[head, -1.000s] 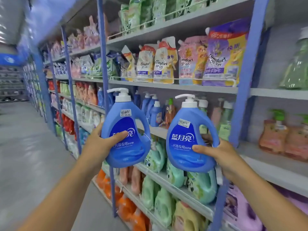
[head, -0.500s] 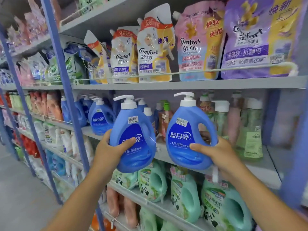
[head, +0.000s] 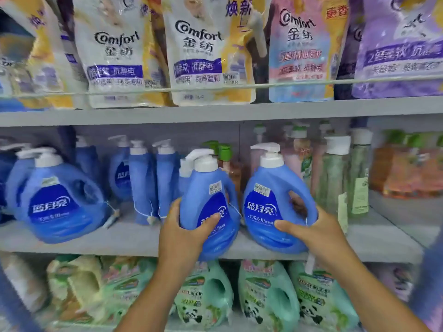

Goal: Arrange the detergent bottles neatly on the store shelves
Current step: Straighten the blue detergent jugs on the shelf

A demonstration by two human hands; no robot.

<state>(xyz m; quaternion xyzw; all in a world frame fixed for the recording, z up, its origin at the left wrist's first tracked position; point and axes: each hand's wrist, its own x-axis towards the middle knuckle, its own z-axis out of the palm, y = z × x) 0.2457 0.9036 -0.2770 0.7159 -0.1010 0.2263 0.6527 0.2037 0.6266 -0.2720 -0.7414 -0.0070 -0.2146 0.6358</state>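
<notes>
Two blue bottles are held upright at the shelf (head: 96, 243) edge. Left hand (head: 184, 231) is wrapped around the left bottle (head: 211, 207), tilted slightly, base overhanging the lip. Right hand (head: 311, 232) is closed through the right bottle (head: 271, 212) handle, base apparently on the shelf.

Across the top of the frame, the refill pouches (head: 211, 51) read "Comfort" and "金纺"; one carries a tag reading "18.00". At centre, both held blue bottles (head: 273, 207) show "蓝月亮", as does the blue bottle at left (head: 57, 200); their price stickers are too blurred to read.
</notes>
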